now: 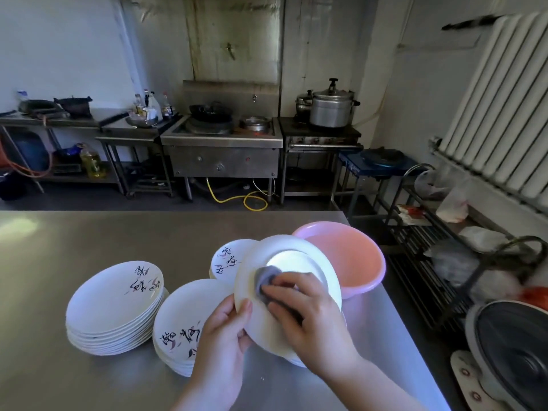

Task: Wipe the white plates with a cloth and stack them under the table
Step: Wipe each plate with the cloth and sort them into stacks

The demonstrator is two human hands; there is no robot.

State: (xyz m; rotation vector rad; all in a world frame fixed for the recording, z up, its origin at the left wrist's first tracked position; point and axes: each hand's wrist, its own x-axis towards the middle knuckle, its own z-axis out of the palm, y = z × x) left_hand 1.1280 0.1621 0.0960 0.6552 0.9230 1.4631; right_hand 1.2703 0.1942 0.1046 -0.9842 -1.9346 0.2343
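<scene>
Worktop (89,238): a bare steel surface that fills the lower half of the view; its right edge runs down beside a dark wire rack.
Basin (353,256): pink plastic with a lilac rim, standing near the right edge of the worktop, just behind the held plate.
Left stack (115,307): white plates with dark brush lettering, piled face up well in from the left edge of the worktop.
Middle stack (184,318): more lettered white plates, just right of the left stack and partly hidden by the left hand.
Far stack (228,259): a smaller pile of lettered plates behind the held plate, close to the basin.
Held plate (284,253): white, lifted off the worktop and tilted with its underside and foot ring toward the camera, above the near-right part of the worktop.
Right hand (305,310): fingers curled over the cloth, pressing it against the plate's underside.
Left hand (225,330): grips the plate's left rim, thumb on the near face and fingers behind.
Cloth (267,277): small, grey, bunched under the right fingertips at the foot ring.
</scene>
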